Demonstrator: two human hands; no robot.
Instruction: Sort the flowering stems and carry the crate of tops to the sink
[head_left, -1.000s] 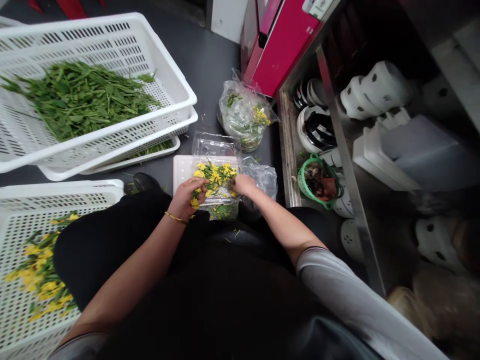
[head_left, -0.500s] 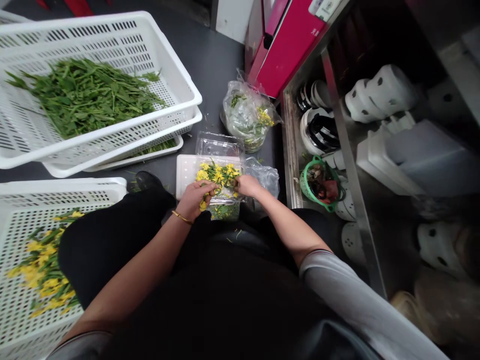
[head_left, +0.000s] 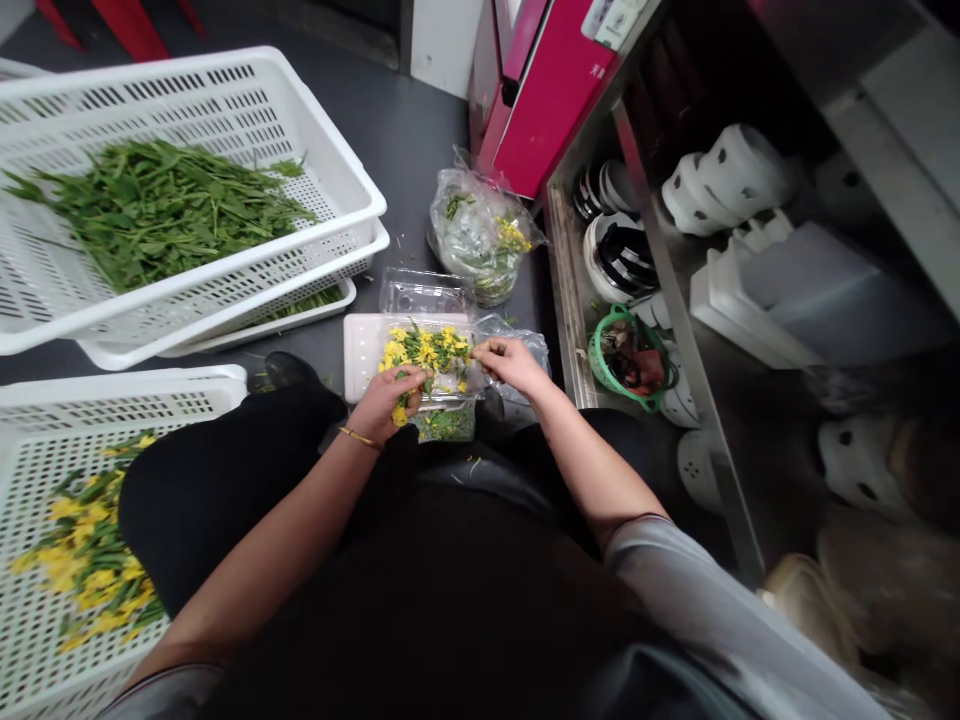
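Yellow flowers with green stems (head_left: pixel 424 346) lie in a clear plastic clamshell box (head_left: pixel 427 292), its lid tipped back, on a pale upturned crate (head_left: pixel 362 350). My left hand (head_left: pixel 388 398) is closed around a few yellow-flowered stems (head_left: pixel 400 411) at the box's near left edge. My right hand (head_left: pixel 510 362) is pinched at the box's right side; its fingertips touch the edge of the flowers, and whatever lies between them is too small to make out. Below the crate's near edge sits a container of green and yellow bits (head_left: pixel 446 424).
White baskets (head_left: pixel 330 130) with green leafy stems (head_left: pixel 172 210) stand at the upper left. Another white basket (head_left: pixel 30 450) holds yellow flowers (head_left: pixel 90 560). A filled plastic bag (head_left: pixel 480 235) lies ahead. Metal shelving (head_left: pixel 675 330) with a green basket (head_left: pixel 600 355) borders my right.
My right hand has shifted slightly right, away from the middle of the flowers. My left hand keeps hold of its stems. The whole view has swung slightly.
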